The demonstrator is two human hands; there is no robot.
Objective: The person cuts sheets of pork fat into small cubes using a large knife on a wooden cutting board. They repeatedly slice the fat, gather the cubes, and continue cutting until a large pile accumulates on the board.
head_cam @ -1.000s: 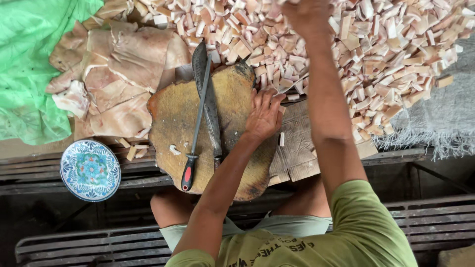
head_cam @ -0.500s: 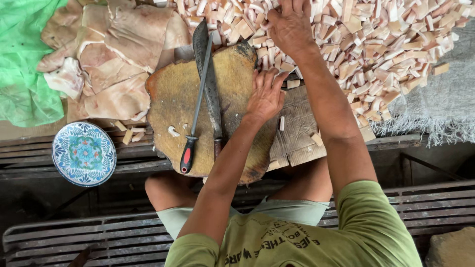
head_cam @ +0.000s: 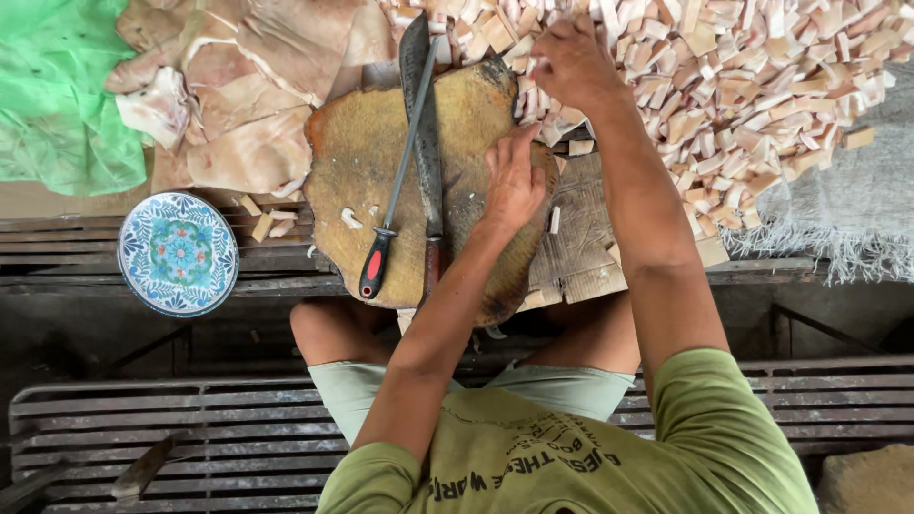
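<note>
Nearest us: our left hand lies flat and open on the round wooden chopping block, gripping nothing. Just beside it on the block lie a long knife and a sharpening steel with a red-and-black handle, crossing each other. Farther out, our right hand curls its fingers into the pile of small cut pieces past the block's edge; whether it grips any, we can't tell. Blue patterned plate sits well apart.
</note>
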